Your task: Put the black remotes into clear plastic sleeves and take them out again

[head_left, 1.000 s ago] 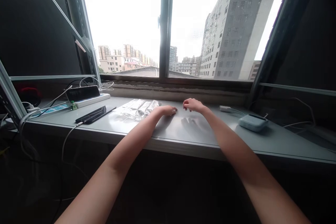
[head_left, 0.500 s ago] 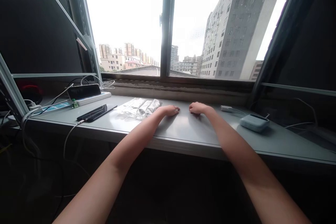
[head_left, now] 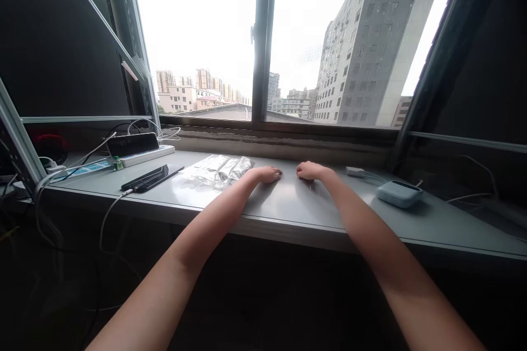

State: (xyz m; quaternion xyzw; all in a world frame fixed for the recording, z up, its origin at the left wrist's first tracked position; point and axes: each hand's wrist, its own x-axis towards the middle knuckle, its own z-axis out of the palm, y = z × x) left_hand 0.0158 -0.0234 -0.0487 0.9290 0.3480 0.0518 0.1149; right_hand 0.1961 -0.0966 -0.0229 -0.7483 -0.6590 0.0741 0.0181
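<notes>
My left hand lies low on the grey tabletop, its fingers stretched out toward the right and nothing seen in them. Just left of its wrist lie crinkled, clear and silvery plastic packets. Across a small gap, my right hand rests on the same top with its fingers curled down. Whatever may be under those fingers is hidden. To the right of that hand is a small white plug-like block on a pale cable.
A pale blue rounded device sits at right. At left are a dark tablet-like slab with a white cable, a propped phone, a white power strip and a small green bottle. Metal rack posts and a window stand behind.
</notes>
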